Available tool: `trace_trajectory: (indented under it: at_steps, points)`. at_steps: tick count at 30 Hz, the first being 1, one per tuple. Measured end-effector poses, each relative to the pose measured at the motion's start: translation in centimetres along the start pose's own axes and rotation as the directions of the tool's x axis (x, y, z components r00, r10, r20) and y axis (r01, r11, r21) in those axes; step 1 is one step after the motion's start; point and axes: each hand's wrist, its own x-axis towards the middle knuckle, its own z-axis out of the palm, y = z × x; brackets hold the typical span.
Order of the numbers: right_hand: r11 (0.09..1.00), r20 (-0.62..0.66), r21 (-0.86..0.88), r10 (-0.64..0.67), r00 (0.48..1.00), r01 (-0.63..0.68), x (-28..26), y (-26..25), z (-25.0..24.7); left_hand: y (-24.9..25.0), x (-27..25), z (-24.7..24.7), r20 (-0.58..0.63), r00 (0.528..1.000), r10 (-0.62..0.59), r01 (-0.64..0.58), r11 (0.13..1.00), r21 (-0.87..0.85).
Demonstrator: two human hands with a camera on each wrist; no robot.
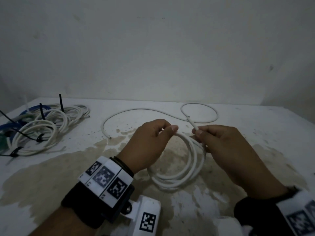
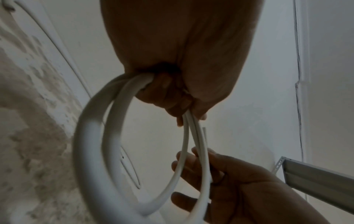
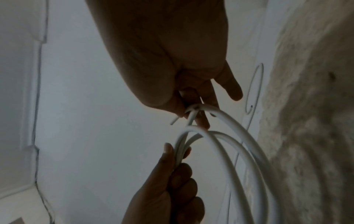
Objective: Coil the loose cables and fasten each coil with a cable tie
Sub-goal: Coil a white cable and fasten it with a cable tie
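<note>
A white cable coil (image 1: pixel 185 167) of several loops hangs above the stained table (image 1: pixel 255 120). My left hand (image 1: pixel 170 132) grips the coil's top, seen close in the left wrist view as left hand (image 2: pixel 184 115) round the coil (image 2: pixel 91 136). My right hand (image 1: pixel 196 132) pinches a thin white cable tie (image 1: pixel 192 124) against the coil's upper right strands. In the right wrist view the right hand (image 3: pixel 193 115) holds the cable tie (image 3: pixel 191 108) wrapped over the strands, its thin tail sticking out to the left. The coil (image 3: pixel 239 144) runs down to the right.
A loose white cable (image 1: pixel 136 110) lies across the back of the table and ends in a loop (image 1: pixel 199 113). At the left sits a pile of tied coils (image 1: pixel 42 126), white and blue, with black cable ties (image 1: pixel 60 101) sticking up. A wall stands behind.
</note>
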Motion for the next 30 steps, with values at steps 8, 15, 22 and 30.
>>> trace_trajectory:
  at_steps: [8, 15, 22, 30]
  points:
    - [1.0, -0.023, -0.008, -0.029, 0.999, 0.029, -0.2, -0.2, -0.7, -0.6, 0.2, -0.2, -0.2, 0.98, 0.016, -0.009, 0.999, 0.035]
    - [0.992, -0.008, -0.024, -0.127, 0.992, 0.127, -0.1, -0.1, 0.8, -0.2, -0.3, 0.2, -0.033, 0.999, 0.029, -0.03, 0.999, -0.029]
    - [0.983, 0.143, 0.171, -0.095, 0.985, 0.07, -0.2, 0.1, 1.9, 0.3, -0.8, 0.4, 0.037, 0.984, -0.172, 0.174, 0.921, -0.349]
    - [0.99, 0.337, 0.124, -0.106, 0.935, 0.068, -0.5, -0.4, 1.0, 0.3, -0.7, 0.6, -0.11, 0.968, -0.227, 0.176, 0.921, -0.348]
